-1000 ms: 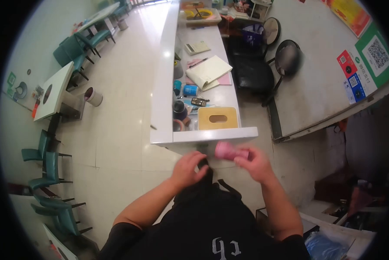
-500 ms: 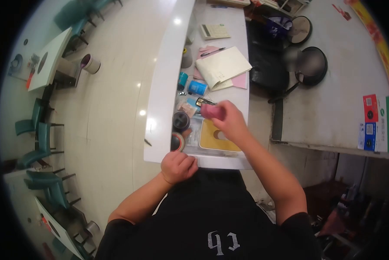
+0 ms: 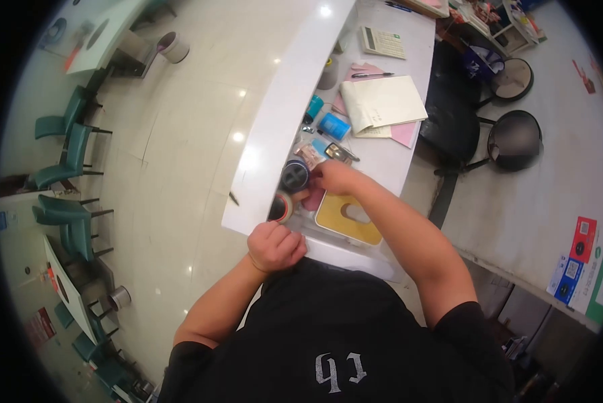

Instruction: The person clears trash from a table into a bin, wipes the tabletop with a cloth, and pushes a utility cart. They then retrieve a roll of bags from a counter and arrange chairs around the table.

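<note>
The left hand rests on the near edge of the counter, nearer the person than the box and to its left, its fingers curled together. The right hand, above the box half a second ago, now dips past its far-left corner; whether its fingers are clamped or apart cannot be told. The pink thing, held aloft then, now appears just left of the box, seemingly being put down.

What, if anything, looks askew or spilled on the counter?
The notepad lies askew over pink sheets, its near-left corner curling up, so the pile looks untidy. I see no spill. Small things crowd together by the right hand, but none looks plainly damaged.
</note>
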`<state>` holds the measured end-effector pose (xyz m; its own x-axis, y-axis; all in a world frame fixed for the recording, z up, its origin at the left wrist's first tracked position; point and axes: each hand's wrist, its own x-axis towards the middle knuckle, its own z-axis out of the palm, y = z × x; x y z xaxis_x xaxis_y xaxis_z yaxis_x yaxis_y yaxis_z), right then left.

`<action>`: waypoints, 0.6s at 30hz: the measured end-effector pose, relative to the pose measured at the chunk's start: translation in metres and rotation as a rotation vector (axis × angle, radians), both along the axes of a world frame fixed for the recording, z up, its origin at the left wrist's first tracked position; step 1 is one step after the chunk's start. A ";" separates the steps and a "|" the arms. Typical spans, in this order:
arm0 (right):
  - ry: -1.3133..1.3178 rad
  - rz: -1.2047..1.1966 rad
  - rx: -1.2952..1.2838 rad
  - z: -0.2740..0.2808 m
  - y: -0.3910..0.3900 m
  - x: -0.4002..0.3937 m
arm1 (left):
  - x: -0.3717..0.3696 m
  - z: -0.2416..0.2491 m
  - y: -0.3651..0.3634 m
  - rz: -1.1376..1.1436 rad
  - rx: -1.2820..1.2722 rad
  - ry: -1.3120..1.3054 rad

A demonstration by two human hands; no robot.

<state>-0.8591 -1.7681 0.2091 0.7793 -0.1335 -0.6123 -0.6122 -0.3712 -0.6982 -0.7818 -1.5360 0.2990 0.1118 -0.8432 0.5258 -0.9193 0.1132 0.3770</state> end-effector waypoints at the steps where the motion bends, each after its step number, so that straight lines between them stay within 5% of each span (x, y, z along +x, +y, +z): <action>1: -0.003 0.013 0.001 0.002 0.003 0.000 | 0.000 -0.001 0.000 -0.001 0.000 -0.002; 3: 0.025 0.262 -0.391 0.009 0.013 -0.002 | 0.000 -0.001 0.001 0.009 -0.008 0.001; 6: 0.115 0.259 -0.478 0.024 0.023 0.002 | -0.001 -0.001 0.002 0.018 -0.008 -0.006; 10: 0.071 0.211 -0.123 0.024 0.010 -0.014 | -0.002 0.000 0.002 0.032 0.014 0.000; 12: -0.201 -0.210 0.007 0.032 -0.002 -0.032 | -0.004 -0.001 0.001 0.035 0.001 0.015; 18: 0.146 0.067 -0.092 0.041 -0.032 -0.100 | -0.003 0.001 0.000 0.029 0.010 0.006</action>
<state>-0.9589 -1.7998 0.2497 0.6918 -0.1454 -0.7073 -0.6766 -0.4728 -0.5646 -0.7852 -1.5357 0.2995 0.1396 -0.8449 0.5164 -0.9199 0.0823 0.3834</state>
